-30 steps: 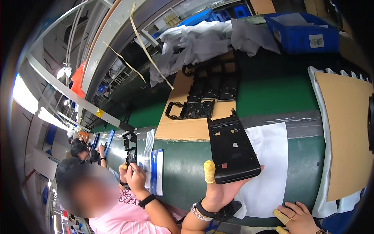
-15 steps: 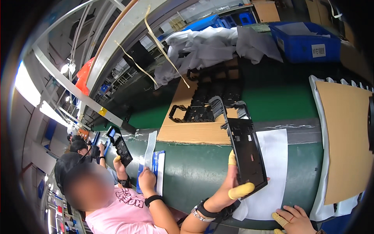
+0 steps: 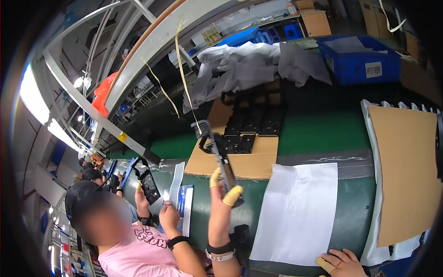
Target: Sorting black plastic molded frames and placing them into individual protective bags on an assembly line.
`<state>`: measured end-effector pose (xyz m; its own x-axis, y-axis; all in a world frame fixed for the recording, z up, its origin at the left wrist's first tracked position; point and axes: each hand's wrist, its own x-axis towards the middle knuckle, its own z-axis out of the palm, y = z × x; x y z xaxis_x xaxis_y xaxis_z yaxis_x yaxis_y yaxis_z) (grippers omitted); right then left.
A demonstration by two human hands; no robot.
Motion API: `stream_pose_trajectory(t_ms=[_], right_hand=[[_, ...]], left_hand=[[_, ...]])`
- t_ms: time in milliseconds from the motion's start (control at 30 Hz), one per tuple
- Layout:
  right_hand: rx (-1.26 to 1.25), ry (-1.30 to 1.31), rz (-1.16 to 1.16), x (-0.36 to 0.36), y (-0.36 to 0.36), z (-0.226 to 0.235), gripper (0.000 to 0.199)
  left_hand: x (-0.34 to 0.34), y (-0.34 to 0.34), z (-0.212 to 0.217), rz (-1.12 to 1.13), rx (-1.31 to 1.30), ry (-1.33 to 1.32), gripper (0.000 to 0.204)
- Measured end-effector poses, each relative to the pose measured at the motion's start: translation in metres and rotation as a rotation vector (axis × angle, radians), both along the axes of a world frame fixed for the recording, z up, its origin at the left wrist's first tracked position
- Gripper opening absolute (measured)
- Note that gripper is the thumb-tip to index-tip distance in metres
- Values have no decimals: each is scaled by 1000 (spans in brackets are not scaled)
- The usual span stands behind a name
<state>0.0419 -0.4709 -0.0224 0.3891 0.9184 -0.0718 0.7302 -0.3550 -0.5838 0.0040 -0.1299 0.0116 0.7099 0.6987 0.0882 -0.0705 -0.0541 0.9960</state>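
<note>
In my left hand (image 3: 222, 203), which wears yellow finger cots, is a black plastic frame part (image 3: 224, 161), held by its lower end and turned almost edge-on. The part stands upright above the green bench, its looped top overlapping the cardboard. My right hand (image 3: 344, 264) lies flat near the bench's front edge, fingers stretched, beside the lower right corner of a white sheet (image 3: 297, 212). It holds nothing, and a yellow cot covers one finger. Several similar black parts (image 3: 251, 121) lie on a cardboard sheet (image 3: 249, 164) farther back.
A co-worker in pink (image 3: 143, 249) sits at left, holding another black part (image 3: 148, 184) and a strip of small labels (image 3: 176, 177). White foam wrap (image 3: 249, 67) and a blue bin (image 3: 360, 64) stand at the back. A cardboard-topped stack (image 3: 404, 171) is at right.
My left hand has moved left with the black part, away from the white sheet, and turned it from broad face to edge-on. My right hand stays near the sheet's corner.
</note>
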Motion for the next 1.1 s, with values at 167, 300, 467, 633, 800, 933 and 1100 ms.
stream_pose_trajectory(t_ms=[167,300,467,633,800,933,1100], right_hand=[[20,27,19,2,-1,-1,48],[25,40,41,3,-5,-5,51],[35,-1,56,0,-7,0,49],[13,-17,71,0,-9,-3,50],[-6,22,100,3,-14,-10,51],[-6,48,113,4,-16,-9,51],[27,47,99,2,-16,-10,51]], left_hand=[[-27,16,9,54,-185,-243,62],[-40,43,-6,274,115,185,62],[-52,98,-58,424,384,540,60],[-39,85,-67,478,603,704,56],[-26,76,-55,359,414,668,48],[-25,88,-62,318,433,641,49],[-19,110,-99,379,860,574,45]])
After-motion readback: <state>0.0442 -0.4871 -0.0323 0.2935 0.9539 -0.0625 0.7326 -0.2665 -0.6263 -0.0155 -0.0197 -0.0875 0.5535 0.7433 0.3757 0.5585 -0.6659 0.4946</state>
